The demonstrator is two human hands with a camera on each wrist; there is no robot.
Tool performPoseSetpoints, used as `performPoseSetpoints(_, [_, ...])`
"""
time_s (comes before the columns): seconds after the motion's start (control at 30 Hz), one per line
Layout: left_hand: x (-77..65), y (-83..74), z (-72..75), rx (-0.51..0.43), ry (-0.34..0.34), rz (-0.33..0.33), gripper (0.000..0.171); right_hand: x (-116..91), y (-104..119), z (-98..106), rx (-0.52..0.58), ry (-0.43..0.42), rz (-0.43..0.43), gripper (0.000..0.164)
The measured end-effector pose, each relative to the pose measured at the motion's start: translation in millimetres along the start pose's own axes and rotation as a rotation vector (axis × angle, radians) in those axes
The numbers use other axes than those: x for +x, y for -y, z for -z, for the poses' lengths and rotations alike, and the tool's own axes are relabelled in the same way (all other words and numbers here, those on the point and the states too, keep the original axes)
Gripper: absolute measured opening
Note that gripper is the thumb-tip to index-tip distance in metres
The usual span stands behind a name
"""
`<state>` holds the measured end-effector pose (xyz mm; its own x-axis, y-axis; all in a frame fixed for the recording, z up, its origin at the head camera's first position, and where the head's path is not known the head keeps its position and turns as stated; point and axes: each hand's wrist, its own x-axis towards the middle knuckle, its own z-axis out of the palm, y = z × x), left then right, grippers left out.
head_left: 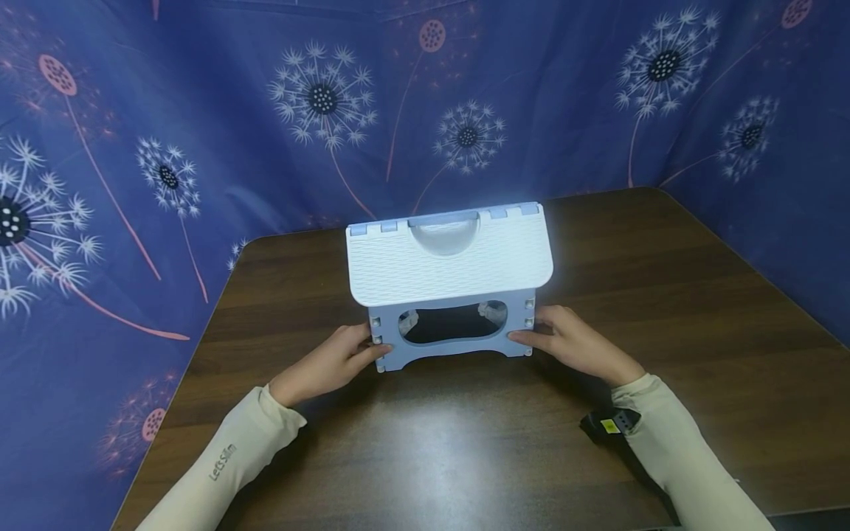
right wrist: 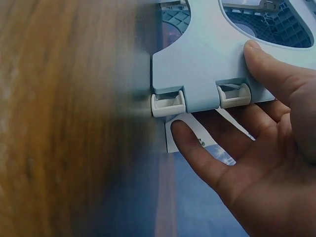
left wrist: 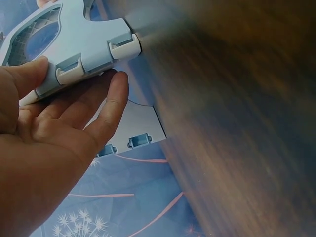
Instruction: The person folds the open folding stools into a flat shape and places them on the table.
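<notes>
At the near leg panel (head_left: 458,347) of the folding stool (head_left: 448,274), the left hand (head_left: 336,361) and right hand (head_left: 581,343) each pinch a side edge, thumb in front and fingers behind, a grip that probably steadies both hinged ends evenly. The stool seems to stand on the brown table (head_left: 664,295), its white top (head_left: 385,269) sloping down toward the hands; a dandelion-patterned curtain (head_left: 544,88) hangs behind it.

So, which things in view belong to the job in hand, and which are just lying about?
Belong:
- blue-and-white folding stool
- left hand and right hand, gripping its sides
- table beneath

Just about:
- dandelion-patterned cloth behind
- small black item, not held
</notes>
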<state>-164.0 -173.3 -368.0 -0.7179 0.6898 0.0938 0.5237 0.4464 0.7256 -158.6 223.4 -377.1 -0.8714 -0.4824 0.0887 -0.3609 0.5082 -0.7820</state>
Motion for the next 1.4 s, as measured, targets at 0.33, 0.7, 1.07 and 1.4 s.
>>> performPoseSetpoints(0.33, [0.0,-1.6,-1.6,-0.01,0.002,0.024,0.044,0.2,-4.6,-1.5,0.032,0.017,0.008,0.03])
performPoseSetpoints(0.7, [-1.2,-2.1,-2.3,-0.02,0.002,0.043,0.044,1.1,-4.9,-2.2,0.041,0.022,0.045,0.032])
performPoseSetpoints(1.07, [-0.8,-1.4,-3.3,-0.024,-0.003,0.034,0.041,0.9,-4.4,-4.3,0.054,0.025,0.035,0.035])
performPoseSetpoints(1.4, [-0.9,-2.0,-3.7,0.0,-0.012,0.024,0.039,1.4,-3.8,-3.7,0.037,0.026,0.03,0.033])
